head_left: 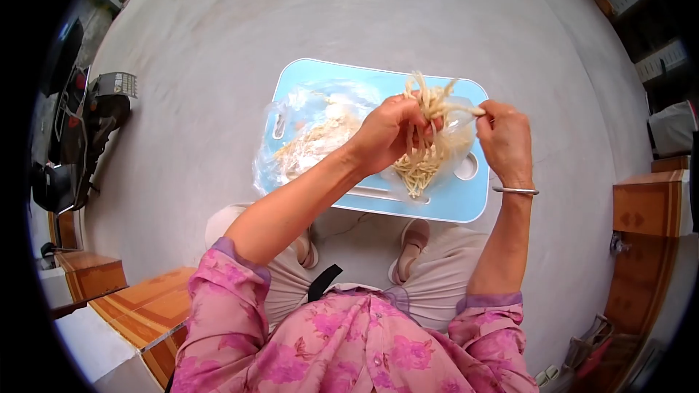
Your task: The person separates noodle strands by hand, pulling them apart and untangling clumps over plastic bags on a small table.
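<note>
Grips are both closed. Left to right: a crumpled clear plastic bag of pale, floury matter rests on a light-blue, round-cornered table; the left hand clasps a loose bundle of pale, dough-like strands; the right hand pinches its outstretched end. That length runs roughly crosswise between the hands; the bundle's bulk sits at the left fingers, leftward of the right pinch.

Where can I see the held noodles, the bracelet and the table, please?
Held noodles (435, 105): head view, middle of the bunch.
Bracelet (515, 191): head view, middle of its visible band.
Table (460, 201): head view, bare blue top, lower right.
</note>
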Tool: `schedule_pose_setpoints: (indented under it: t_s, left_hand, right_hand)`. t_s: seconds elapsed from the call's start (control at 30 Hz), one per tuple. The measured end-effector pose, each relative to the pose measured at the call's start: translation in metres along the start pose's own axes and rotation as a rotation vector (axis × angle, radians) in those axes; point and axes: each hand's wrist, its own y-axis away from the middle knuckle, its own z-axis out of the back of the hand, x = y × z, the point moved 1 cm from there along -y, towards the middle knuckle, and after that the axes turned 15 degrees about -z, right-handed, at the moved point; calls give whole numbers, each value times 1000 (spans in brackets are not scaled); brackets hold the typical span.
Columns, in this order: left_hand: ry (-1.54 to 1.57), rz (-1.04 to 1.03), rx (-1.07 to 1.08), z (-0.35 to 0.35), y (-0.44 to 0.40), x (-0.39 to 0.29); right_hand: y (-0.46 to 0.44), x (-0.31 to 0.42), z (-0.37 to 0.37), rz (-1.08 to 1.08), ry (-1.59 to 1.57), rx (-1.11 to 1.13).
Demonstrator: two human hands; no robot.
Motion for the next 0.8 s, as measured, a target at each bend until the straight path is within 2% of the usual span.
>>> schedule_pose_setpoints:
  t_s: [0.03,0.13,0.2,0.23,0.27,0.33,0.43,0.47,0.53,0.57,0.67,0.77,0.8]
  left_hand:
    - [60,-20,-9,-1,-3,-2]
    - [166,-121,-8,0,-7,-8]
    - [279,-154,49,1,-5,-20]
    - [245,-184,-6,-4,-3,-27]
    - [129,-214,-68,-12,-2,-33]
    - [147,-276,89,-7,-5,-38]
    - [177,-290,98,-12,-3,-40]
    - [174,-291,114,-13,-2,-40]
    - [170,-288,137,-13,0,-38]
    - [178,-282,132,-12,0,-34]
    - [206,-257,83,-7,-3,-8]
    - [213,-189,47,-1,-10,18]
    - [116,-158,11,1,-12,24]
  right_hand:
    - [0,-2,-1,3,-4,60]
    - [13,-2,-17,196,41,264]
    - [13,-4,-44,347,47,158]
    - [13,0,-53,418,54,102]
    - [14,5,-62,365,112,90]
    - [14,21,-75,261,228,63]
    - [-3,16,-109,323,94,-146]
    - [-8,13,-110,271,107,-141]
    - [-13,18,-95,166,133,-118]
    - [-17,22,-86,32,102,-80]
    - [-28,9,-67,-60,-53,-149]
    - [-31,-1,-41,-150,-76,-91]
    - [-31,-5,-35,-173,-88,-74]
